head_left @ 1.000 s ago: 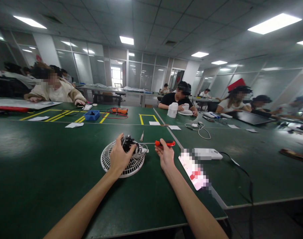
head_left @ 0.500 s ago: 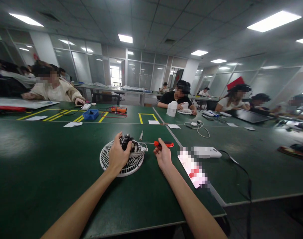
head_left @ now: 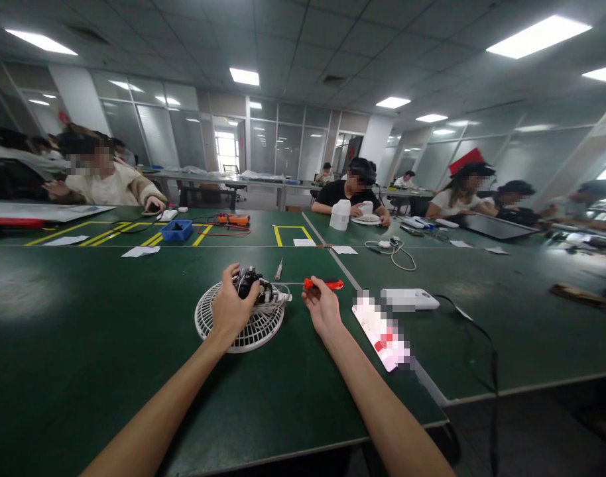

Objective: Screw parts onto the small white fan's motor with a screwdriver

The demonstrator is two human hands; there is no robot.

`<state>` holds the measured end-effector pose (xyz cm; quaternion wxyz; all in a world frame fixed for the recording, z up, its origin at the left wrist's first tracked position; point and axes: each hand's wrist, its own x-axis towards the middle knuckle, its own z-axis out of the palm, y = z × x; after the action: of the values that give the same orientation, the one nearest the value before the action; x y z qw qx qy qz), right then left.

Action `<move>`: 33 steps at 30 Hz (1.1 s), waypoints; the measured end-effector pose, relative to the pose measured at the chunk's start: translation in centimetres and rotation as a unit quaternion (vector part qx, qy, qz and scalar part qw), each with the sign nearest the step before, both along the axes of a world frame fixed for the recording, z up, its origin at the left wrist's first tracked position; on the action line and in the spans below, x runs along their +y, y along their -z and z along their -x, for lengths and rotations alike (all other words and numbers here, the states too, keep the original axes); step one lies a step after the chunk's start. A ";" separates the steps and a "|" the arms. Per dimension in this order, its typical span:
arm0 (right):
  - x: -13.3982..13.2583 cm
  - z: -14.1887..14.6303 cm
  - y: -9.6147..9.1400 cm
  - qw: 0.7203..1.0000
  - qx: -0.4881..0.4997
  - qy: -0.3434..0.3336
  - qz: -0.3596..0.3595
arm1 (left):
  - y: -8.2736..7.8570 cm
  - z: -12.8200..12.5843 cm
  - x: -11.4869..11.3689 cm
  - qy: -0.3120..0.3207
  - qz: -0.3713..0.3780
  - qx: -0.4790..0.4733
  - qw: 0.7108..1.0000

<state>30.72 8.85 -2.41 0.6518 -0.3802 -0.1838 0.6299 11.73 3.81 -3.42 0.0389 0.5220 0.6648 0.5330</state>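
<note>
A white round fan grille [head_left: 263, 336] lies on the green table with a black motor [head_left: 247, 282] and white wires on top of it. My left hand [head_left: 228, 308] is closed around the motor, thumb on its near side and fingers on its far side. In my right hand [head_left: 323, 308] is a screwdriver [head_left: 327, 285] with a red and black handle, held level by the fingers. Its thin shaft points left to the motor's right end; whether the tip sits in a screw is too small to tell. A small clear-handled screwdriver [head_left: 279, 270] lies just behind the motor.
A phone with a lit screen [head_left: 375, 331] and a white power bank [head_left: 410, 299] with a black cable lie to the right. Farther back are a blue bin [head_left: 177, 230], an orange meter [head_left: 233, 219] and a white cable [head_left: 405, 258]. A co-worker [head_left: 350, 189] sits opposite.
The camera view has shifted slightly, so the table's things appear a little further left. Both hands keep their holds, and the screwdriver stays level against the motor's right side.
</note>
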 end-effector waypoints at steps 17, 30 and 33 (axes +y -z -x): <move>0.8 -0.2 0.4 0.996 0.063 0.001 -0.058 | 0.6 0.0 0.1 0.011 -0.032 0.012 0.999; 0.6 -0.6 -0.2 0.999 0.033 -0.017 -0.007 | 0.2 -0.4 -0.4 -0.008 0.009 0.020 1.000; 0.7 -0.8 -0.4 0.998 0.047 -0.031 -0.013 | 0.4 -0.4 -0.4 -0.017 0.007 0.026 1.000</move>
<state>31.50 9.58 -2.01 0.6450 -0.3362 -0.1730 0.6641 12.15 3.44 -3.80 0.0167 0.5236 0.6784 0.5151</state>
